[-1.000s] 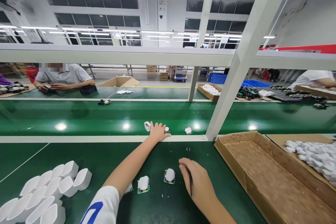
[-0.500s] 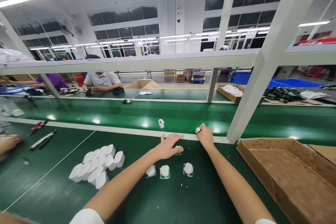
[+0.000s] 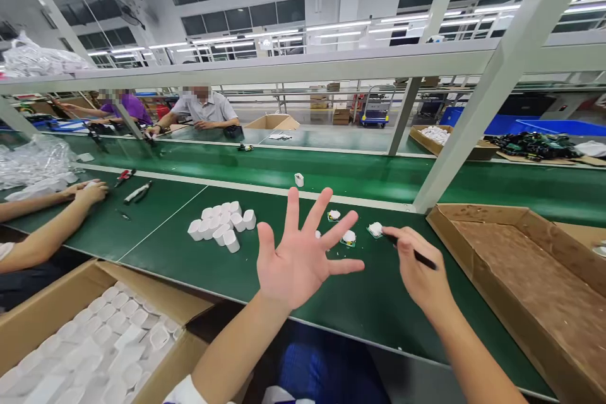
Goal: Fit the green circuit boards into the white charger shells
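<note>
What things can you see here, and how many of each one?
Small circuit boards: 3, green with white tops, on the bench beyond the hands
Plastic housings: about 12, white, bunched on the bench
Single housing: 1, white, on the conveyor belt
Workbench: 1, green, in front
Conveyor belt: 1, green, behind the bench
Cardboard tray: 1, brown, right
Cardboard box: 1, brown, bottom left, holding white parts
Pliers: 1, red, left on the bench
Co-worker's arms: 2, left
Thin tool: 1, black, in the right hand
Left hand: 1, open, fingers spread
Right hand: 1, right of the left hand
</note>
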A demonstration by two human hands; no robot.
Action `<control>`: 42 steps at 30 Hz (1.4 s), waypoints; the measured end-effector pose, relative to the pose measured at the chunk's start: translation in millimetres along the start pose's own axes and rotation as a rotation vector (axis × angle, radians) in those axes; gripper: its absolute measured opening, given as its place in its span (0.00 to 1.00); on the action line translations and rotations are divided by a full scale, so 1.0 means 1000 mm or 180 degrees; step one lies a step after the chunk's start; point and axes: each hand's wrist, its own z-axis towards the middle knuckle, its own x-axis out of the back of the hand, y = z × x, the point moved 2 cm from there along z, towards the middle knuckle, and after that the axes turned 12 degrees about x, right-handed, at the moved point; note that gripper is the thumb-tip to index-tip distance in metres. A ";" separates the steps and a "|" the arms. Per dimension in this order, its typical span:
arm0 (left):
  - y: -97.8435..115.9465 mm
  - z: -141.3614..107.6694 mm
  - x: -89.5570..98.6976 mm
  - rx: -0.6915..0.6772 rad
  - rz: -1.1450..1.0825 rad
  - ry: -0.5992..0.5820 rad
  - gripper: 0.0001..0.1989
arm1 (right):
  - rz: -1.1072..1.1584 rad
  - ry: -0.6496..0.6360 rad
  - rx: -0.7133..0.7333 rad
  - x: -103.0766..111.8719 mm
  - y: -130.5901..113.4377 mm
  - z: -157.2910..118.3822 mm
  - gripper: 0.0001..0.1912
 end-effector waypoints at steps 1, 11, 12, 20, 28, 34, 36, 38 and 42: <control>-0.002 -0.005 -0.006 0.0120 -0.0171 0.0010 0.30 | 0.0502 0.0256 0.0057 0.009 -0.017 -0.006 0.19; -0.023 -0.040 -0.056 0.0546 -0.0747 0.0371 0.35 | 0.2502 0.0432 0.1480 0.033 -0.103 -0.041 0.11; -0.024 -0.041 -0.058 0.0536 -0.0740 0.0429 0.35 | 0.2488 0.0448 0.1513 0.032 -0.105 -0.042 0.11; -0.029 -0.051 -0.066 0.0607 -0.0449 0.0574 0.37 | 0.2405 0.0425 0.1617 0.030 -0.108 -0.050 0.12; -0.031 -0.056 -0.060 0.0642 -0.0324 0.0568 0.35 | 0.2704 0.0488 0.1265 0.019 -0.109 -0.053 0.08; -0.030 -0.058 -0.052 0.0497 -0.0349 0.0654 0.33 | 0.2915 0.0475 0.1190 0.011 -0.101 -0.056 0.08; -0.030 -0.058 -0.048 0.0442 -0.0351 0.0664 0.32 | 0.2898 0.0414 0.1287 0.010 -0.100 -0.054 0.09; -0.030 -0.059 -0.044 0.0397 -0.0326 0.0676 0.32 | 0.2880 0.0335 0.1341 0.008 -0.100 -0.052 0.10; -0.030 -0.059 -0.040 0.0393 -0.0292 0.0702 0.32 | 0.2842 0.0292 0.1361 0.003 -0.099 -0.048 0.10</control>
